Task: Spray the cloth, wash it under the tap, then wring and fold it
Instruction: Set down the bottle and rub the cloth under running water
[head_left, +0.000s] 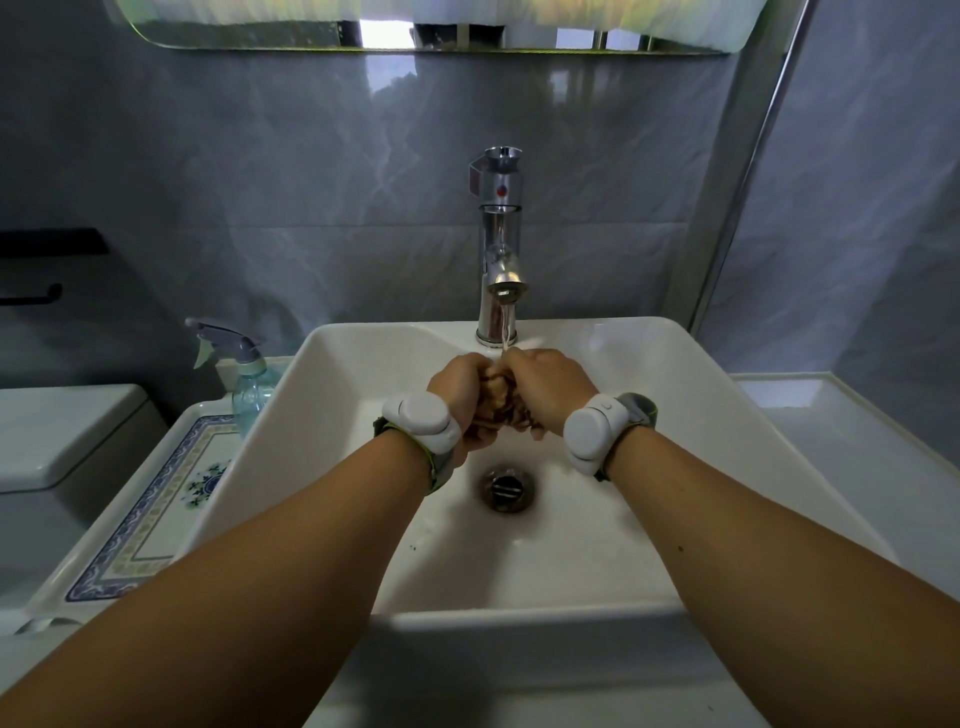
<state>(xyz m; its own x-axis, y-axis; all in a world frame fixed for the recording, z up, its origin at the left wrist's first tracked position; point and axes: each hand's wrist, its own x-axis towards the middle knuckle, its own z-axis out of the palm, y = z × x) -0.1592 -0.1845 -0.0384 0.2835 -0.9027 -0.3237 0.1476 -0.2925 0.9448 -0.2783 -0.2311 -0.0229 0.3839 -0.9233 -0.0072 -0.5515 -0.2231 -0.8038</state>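
Brown cloth (506, 402) sat bunched between left hand (460, 400) and right hand (550, 387), fingers clenched on it, under the tap (501, 244) stream over the sink (363, 374). Washing step; wringing likely next, needing opposite twists.
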